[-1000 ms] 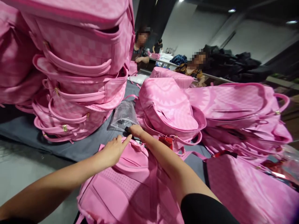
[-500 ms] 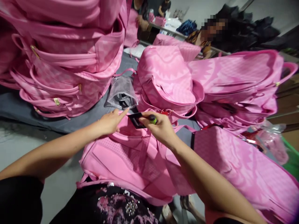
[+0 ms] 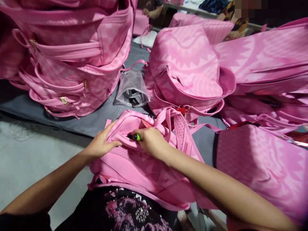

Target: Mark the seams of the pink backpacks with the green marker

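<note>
A pink backpack (image 3: 144, 175) leans against my body with its upper opening facing up. My left hand (image 3: 102, 142) grips the left rim of that opening, thumb on the near side and fingers behind the fabric. Closed around a small stick-like thing with a black and green end (image 3: 137, 137), my right hand (image 3: 152, 142) reaches into the opening. A dark bit shows just left of the green end; I cannot tell whether it is the black card. The right fingertips are hidden in the bag. Beyond the opening lies a clear plastic bag (image 3: 131, 85) with black cards (image 3: 133, 100) inside.
A tall stack of pink backpacks (image 3: 69, 54) rises on the left of the grey table (image 3: 96, 123). More pink backpacks stand ahead (image 3: 185, 61) and at the right (image 3: 260, 163). Other people work at the back, with a hand (image 3: 154, 13) visible there.
My right hand has gone from above the backpack down into its opening, and the black card is no longer plainly visible. My left hand has moved from pointing to gripping the rim.
</note>
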`<state>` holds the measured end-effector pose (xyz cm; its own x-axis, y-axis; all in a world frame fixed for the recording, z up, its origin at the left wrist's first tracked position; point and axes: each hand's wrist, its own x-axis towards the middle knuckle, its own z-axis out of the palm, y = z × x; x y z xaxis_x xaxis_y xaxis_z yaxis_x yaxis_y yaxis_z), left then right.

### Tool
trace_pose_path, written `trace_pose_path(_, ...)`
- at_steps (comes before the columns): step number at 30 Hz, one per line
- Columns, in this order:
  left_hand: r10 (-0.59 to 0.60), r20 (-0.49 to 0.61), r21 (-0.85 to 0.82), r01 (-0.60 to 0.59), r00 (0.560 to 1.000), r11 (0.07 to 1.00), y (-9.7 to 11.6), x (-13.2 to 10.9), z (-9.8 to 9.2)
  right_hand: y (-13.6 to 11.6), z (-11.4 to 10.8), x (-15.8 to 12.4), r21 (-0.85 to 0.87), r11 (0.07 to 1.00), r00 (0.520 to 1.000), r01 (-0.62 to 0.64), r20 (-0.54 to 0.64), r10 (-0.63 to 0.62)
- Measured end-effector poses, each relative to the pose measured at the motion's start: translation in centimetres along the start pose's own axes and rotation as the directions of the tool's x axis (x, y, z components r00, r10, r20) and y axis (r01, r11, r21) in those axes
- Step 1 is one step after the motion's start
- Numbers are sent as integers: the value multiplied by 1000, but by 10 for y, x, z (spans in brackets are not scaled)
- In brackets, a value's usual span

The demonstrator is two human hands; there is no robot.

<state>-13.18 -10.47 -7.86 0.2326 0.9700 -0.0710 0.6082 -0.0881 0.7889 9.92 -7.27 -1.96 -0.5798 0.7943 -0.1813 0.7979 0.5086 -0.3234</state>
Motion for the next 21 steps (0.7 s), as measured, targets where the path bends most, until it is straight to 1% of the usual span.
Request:
trace_pose_path(1, 5, 0, -4, -5, 1000, 1000, 1, 1, 1, 0, 3, 4, -16, 1000, 1000, 9, 30, -8)
trace_pose_path(3, 11, -4, -19, -11, 1000, 1000, 2, 4, 2, -2, 5, 8, -91, 993, 995, 72, 76, -65)
trace_pose_path(5, 14, -13, -38, -14, 1000, 999, 3, 5, 3, -6, 3, 8, -178, 975, 985, 137, 127, -115)
trace_pose_path(6, 11, -13, -44, -11, 1000, 999, 3, 6, 3, -8, 1, 7, -224, 963, 982, 152, 145, -121)
trace_pose_path(8, -10, 0, -43, 10, 1000, 999, 3, 6, 3, -12, -4, 4, -307, 939, 982, 153, 150, -111)
trace_pose_path(10, -40, 22, -32, 41, 999, 999, 3, 6, 3, -16, -8, 4, -340, 932, 989, 126, 113, -93)
trace_pose_path(12, -61, 36, -23, 62, 997, 998, 2, 6, 2, -19, -9, 10, -301, 946, 992, 119, 65, -104)
trace_pose_path(13, -61, 36, -21, 62, 997, 998, 2, 6, 2, -21, -8, 15, -259, 956, 991, 136, 48, -128)
trace_pose_path(15, -50, 29, -24, 51, 998, 998, 2, 4, 1, -25, -6, 26, -154, 963, 976, 219, 17, -219)
trace_pose_path(17, -36, 23, -27, 37, 999, 999, 2, 3, -1, -26, -7, 33, -82, 940, 943, 330, -5, -331)
trace_pose_path(19, -38, 20, -11, 39, 999, 999, 1, 2, -3, -20, -10, 29, -109, 914, 919, 390, -17, -394)
trace_pose_path(20, -49, 7, 9, 49, 999, 999, -1, 3, -4, -13, -11, 21, -143, 918, 925, 370, -32, -378)
trace_pose_path(21, -44, -5, 36, 45, 999, 998, -2, 4, -4, -5, -13, 9, -173, 935, 943, 309, -69, -325)
